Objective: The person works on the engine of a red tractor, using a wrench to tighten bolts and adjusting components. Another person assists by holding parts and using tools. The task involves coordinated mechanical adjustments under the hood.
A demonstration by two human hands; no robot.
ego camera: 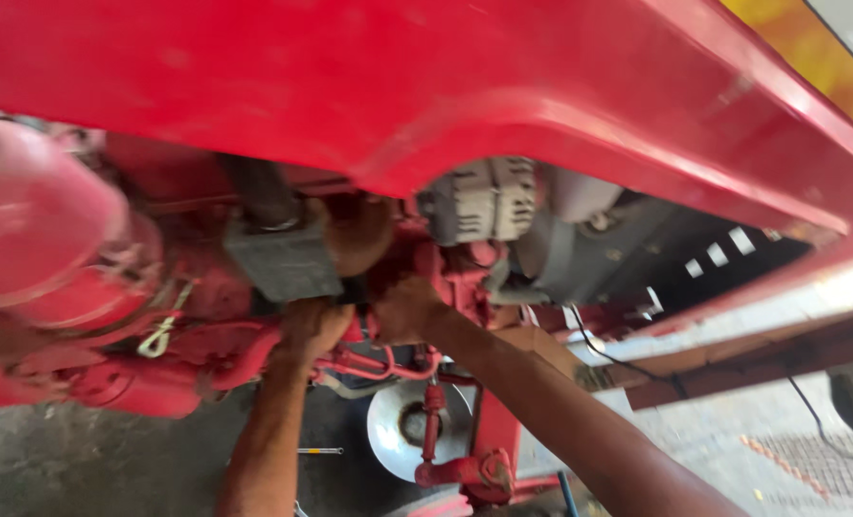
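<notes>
Both forearms reach up into a red engine (pixel 206 354) under a raised red hood (pixel 541 86). The left hand (pixel 314 325) and right hand (pixel 405 308) press among red pipes (pixel 379 369); blur hides each grip. Beyond sits a grey alternator (pixel 479 201)

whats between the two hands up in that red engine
In the head view a narrow stretch of red engine casting with a dark gap shows between the left hand and the right hand; thin red pipes curve just below it.
</notes>
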